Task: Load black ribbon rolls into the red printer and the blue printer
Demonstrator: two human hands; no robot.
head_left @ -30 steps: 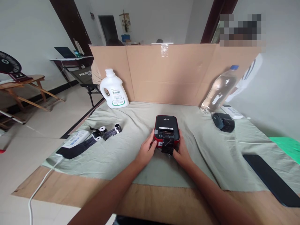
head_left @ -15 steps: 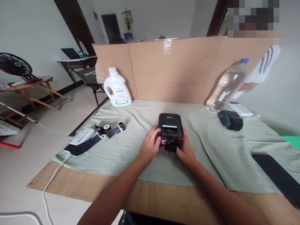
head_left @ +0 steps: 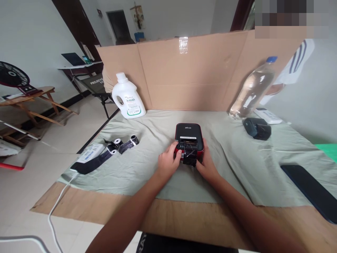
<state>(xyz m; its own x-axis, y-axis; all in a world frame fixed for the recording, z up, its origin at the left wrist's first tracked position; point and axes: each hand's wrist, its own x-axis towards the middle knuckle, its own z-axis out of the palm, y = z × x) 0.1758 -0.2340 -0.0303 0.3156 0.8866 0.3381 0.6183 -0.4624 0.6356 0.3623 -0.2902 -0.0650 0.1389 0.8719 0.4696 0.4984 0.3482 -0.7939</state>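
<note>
A small black and red label printer rests on the cloth in front of me, between both hands. A shiny black strip hangs out of its near side. My left hand is closed on the printer's left side, fingertips on the top edge near the slot and thumb at the near face. My right hand holds the right side, its fingers partly hidden behind the casing and its thumb close to the strip's lower end.
Several small rolls with black strips and a white power strip lie left. A white jug and a clear bottle stand against a cardboard panel. Right are a black device and a phone. A person stands behind.
The whole view has shifted slightly, so things sit a little higher and further left. Both hands keep the same hold on the label printer.
</note>
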